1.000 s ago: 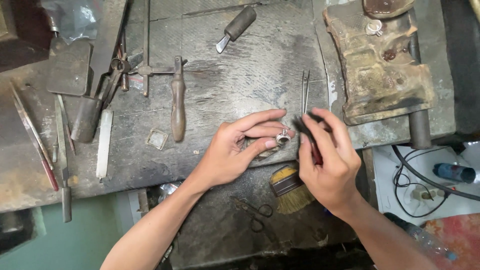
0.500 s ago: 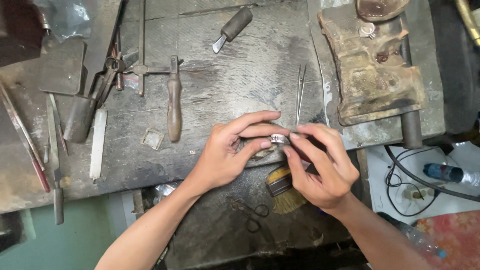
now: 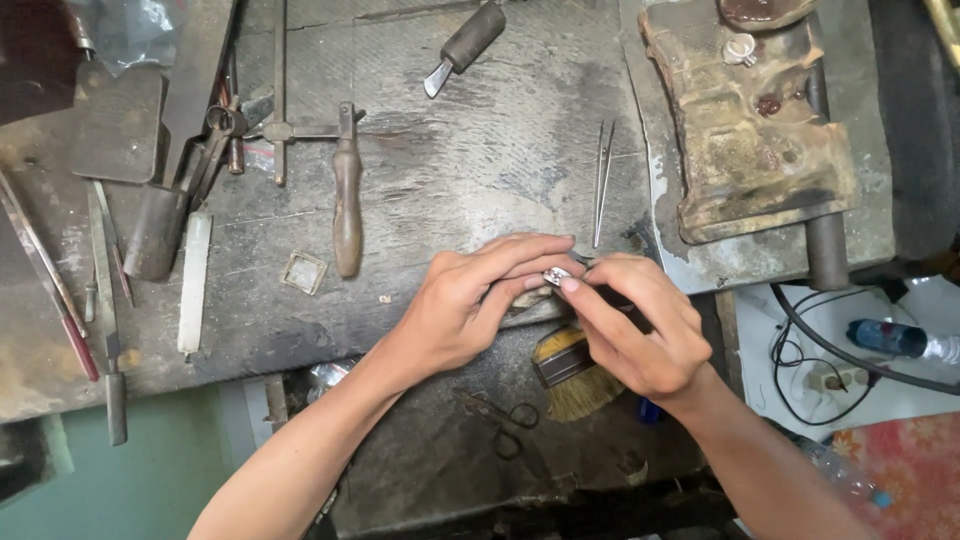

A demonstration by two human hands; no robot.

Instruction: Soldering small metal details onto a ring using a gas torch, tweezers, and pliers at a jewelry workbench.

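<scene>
1. Small silvery piece [image 3: 556, 274] pinched between both sets of fingertips, just below the tip end of the tweezers [image 3: 601, 180].
2. Left hand [image 3: 470, 305] closing on it from the left, fingers stretched flat and pressed together.
3. Right hand [image 3: 640, 330] nipping it from the right, equally near.
4. Long axis running hand to hand, probably; too small to tell.
5. Brush [image 3: 572, 372] below, partly under the right hand.

Left hand [image 3: 470, 305] and right hand [image 3: 640, 325] meet fingertip to fingertip, each grip pinched, forearms angled inward.
</scene>
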